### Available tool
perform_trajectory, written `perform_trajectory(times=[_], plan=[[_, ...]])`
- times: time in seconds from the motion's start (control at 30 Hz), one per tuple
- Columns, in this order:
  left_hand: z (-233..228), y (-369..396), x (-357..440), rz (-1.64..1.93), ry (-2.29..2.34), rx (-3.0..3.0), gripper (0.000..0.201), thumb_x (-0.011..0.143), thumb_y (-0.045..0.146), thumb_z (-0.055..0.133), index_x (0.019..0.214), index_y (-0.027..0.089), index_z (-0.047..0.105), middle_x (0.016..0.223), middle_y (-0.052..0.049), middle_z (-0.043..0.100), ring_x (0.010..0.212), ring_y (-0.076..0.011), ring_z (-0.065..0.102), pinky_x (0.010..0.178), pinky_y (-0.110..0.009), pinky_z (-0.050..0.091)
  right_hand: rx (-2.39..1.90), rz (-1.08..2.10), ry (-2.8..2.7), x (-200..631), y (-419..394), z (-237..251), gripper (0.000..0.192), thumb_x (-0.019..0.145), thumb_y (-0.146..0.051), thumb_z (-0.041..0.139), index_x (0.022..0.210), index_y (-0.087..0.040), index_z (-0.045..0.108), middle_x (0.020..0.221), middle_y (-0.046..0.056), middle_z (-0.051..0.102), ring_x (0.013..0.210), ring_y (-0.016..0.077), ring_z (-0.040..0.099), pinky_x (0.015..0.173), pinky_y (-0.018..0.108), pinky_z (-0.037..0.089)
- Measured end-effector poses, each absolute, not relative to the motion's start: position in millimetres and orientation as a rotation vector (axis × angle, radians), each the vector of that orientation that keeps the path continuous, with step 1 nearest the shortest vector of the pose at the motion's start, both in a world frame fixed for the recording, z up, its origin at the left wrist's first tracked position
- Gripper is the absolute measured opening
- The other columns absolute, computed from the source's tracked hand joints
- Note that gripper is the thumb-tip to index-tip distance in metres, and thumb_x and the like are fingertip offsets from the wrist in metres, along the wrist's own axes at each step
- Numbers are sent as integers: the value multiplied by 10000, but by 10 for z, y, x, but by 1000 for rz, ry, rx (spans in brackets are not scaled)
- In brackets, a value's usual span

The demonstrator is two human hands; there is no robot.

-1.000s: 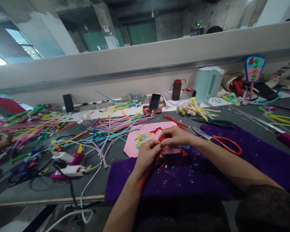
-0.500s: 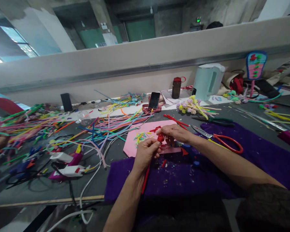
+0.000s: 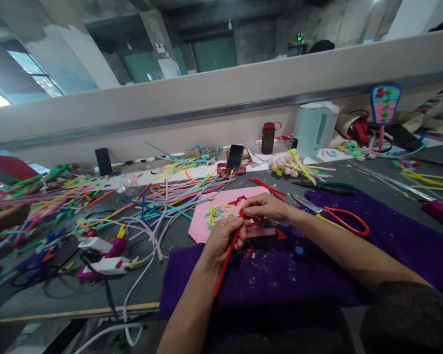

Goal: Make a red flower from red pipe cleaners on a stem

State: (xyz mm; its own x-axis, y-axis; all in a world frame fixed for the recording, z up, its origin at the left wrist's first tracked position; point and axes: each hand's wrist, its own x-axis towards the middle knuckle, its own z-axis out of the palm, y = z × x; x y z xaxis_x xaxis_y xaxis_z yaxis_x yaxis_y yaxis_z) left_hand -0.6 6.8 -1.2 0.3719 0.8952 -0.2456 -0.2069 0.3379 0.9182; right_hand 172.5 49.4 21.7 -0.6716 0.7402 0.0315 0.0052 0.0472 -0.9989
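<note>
One head-worn camera looks forward and down, close over the table (image 3: 70, 300), toward a pale partition (image 3: 192, 93).

Counts by kind: one left hand (image 3: 223, 238), one right hand (image 3: 264, 206), one co-worker's hand (image 3: 11, 219), one kettle (image 3: 310, 129), one red-lidded bottle (image 3: 268, 140), one pink sheet (image 3: 198, 227)

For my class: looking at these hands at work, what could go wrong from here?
The red stem, pinched between left hand and right hand, might slip or loosen.
Loose clippings on the pink sheet could be brushed onto the purple cloth.
The scissors, near the right forearm, might get knocked.
</note>
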Motion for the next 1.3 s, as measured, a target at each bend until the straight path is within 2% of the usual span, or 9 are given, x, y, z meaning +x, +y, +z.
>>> perform_trajectory(times=[0.17,0.33,0.57,0.7,0.8,0.9,1.07,1.3], plan=[[-50,93,-12,834,890,935,367,737,459,535,676,99,577,526,-36,602,356,-78,516,297,-150,331,-752,1702,-1748,1720,500,180,263,738,-370,593,811,-118,609,627,-13,588,434,56,470,398,165,350],[-63,100,-10,890,903,962,258,677,342,649,631,116,535,493,11,578,322,-42,472,298,-124,313,-810,1645,-1727,1687,485,162,295,731,-413,593,741,-118,603,537,-34,538,417,58,456,408,173,362],[-45,102,-32,882,882,900,228,717,330,597,741,104,585,456,29,547,295,-40,443,285,-127,295,-890,1774,-1507,1744,575,174,415,808,-491,464,927,-125,618,680,33,608,453,78,521,384,175,368],[-50,97,-23,897,860,924,222,736,328,573,743,107,593,452,27,548,289,-46,439,284,-135,294,-816,1754,-1624,1768,581,149,341,770,-406,563,986,-148,618,696,14,612,480,65,508,410,159,371],[-58,84,-1,901,883,996,284,757,360,546,632,107,574,415,19,529,277,-41,422,287,-135,281,-782,1671,-1743,1755,553,128,358,707,-316,645,1032,-171,605,732,-1,621,506,64,508,440,160,387],[-56,59,23,893,948,1093,369,768,393,528,534,108,539,368,7,505,272,-42,418,296,-136,283,-758,1591,-1813,1740,540,100,340,703,-301,644,1014,-166,614,701,-10,618,509,71,519,463,173,403],[-42,16,49,907,984,1168,314,742,404,567,616,117,557,437,6,555,317,-52,465,327,-136,327,-758,1588,-1850,1766,541,85,278,722,-320,613,936,-144,638,626,-19,587,490,78,523,439,172,402],[-30,-13,76,921,1044,1207,262,742,389,566,680,134,555,503,8,590,368,-62,506,359,-143,359,-757,1566,-1927,1824,511,111,272,736,-331,600,916,-131,642,656,-5,586,504,82,523,422,163,391]])
